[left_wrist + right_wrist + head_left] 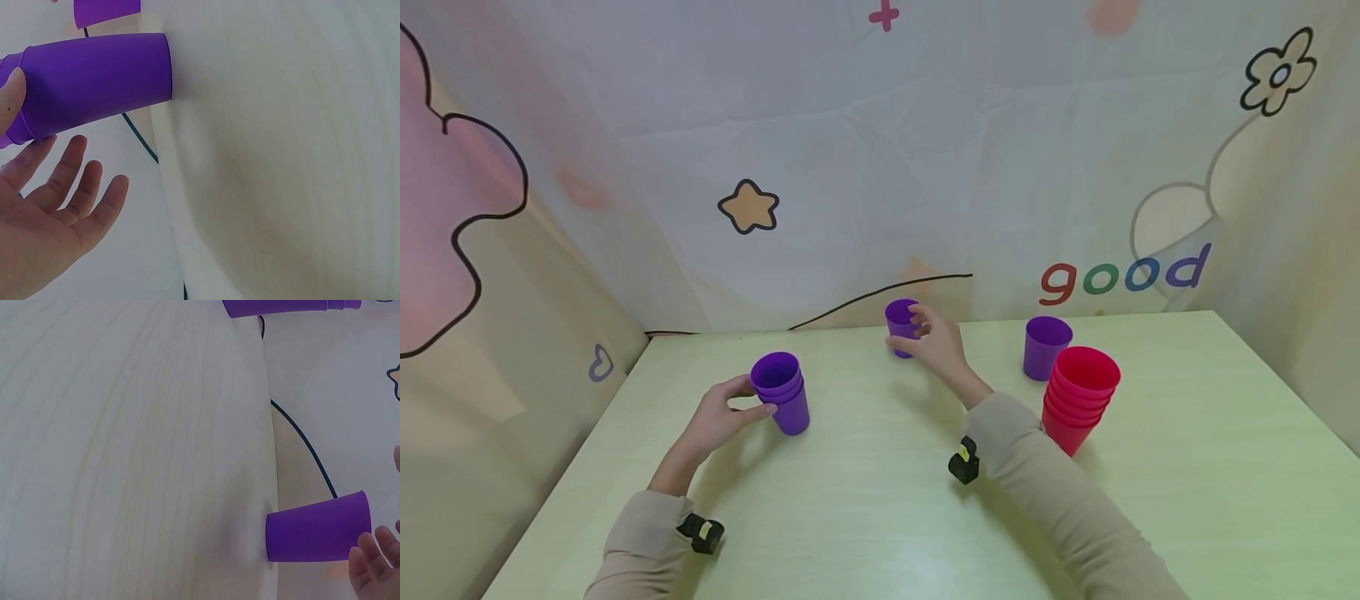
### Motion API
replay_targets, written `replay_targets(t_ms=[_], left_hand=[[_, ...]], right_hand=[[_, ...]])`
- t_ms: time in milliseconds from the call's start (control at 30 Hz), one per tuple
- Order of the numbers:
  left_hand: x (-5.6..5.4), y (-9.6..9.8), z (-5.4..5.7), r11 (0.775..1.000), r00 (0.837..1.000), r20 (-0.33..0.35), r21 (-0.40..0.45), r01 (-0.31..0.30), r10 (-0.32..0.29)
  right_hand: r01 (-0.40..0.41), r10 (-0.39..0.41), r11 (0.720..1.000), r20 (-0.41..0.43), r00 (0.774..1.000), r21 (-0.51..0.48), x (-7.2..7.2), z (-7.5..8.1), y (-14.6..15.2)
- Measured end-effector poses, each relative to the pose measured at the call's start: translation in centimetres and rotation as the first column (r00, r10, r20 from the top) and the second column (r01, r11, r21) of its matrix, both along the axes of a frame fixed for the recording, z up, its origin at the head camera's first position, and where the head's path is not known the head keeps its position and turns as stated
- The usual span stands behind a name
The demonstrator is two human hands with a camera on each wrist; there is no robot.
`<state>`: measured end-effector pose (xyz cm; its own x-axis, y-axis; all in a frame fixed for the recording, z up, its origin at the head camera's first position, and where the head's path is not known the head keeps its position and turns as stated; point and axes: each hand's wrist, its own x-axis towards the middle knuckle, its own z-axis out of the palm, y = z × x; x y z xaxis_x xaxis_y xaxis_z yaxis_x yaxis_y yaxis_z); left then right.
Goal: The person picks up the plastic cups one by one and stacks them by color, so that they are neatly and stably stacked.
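A short stack of nested purple cups (792,414) stands upright on the left part of the table. My left hand (718,421) pinches it near the upper rims, thumb on one side and index finger on the other; in the left wrist view the remaining fingers (87,194) spread free of the stack (106,81). At the table's back edge is a single purple cup (898,318). Around its right side my right hand (942,342) is spread, thumb and fingers apart. In the right wrist view, fingertips overlap that cup (315,531) by its rim, and the thumb stands off from it.
Right of my right hand, another purple cup (1047,350) stands behind a tall stack of nested red cups (1084,379). A printed cloth (850,208) hangs right behind the pale table (850,517). My right sleeve (1060,492) passes close to the red stack.
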<state>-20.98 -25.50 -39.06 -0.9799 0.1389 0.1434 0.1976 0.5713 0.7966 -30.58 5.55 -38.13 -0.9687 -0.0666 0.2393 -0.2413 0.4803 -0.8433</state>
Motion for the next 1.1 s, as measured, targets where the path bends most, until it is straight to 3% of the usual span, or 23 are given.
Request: replay_targets(t_ms=[300, 700, 1100], left_hand=[[-0.1, 0.0, 0.0, 1.0, 1.0, -0.011, -0.024, 0.005, -0.005], [-0.2, 0.0, 0.0, 1.0, 1.0, 0.007, -0.019, 0.002, -0.002], [-0.3, -0.2, -0.2, 1.0, 1.0, 0.02, -0.013, -0.013, 0.014]], right_hand=[[0.1, -0.1, 0.995, 0.013, 0.995, 0.003, -1.5, -0.5, 0.7], [0.071, -0.072, 0.997, 0.047, 0.996, 0.036, -3.5, -1.2, 0.7], [0.056, -0.056, 0.998, 0.063, 0.996, 0.011, -3.4, -1.1, 0.0]])
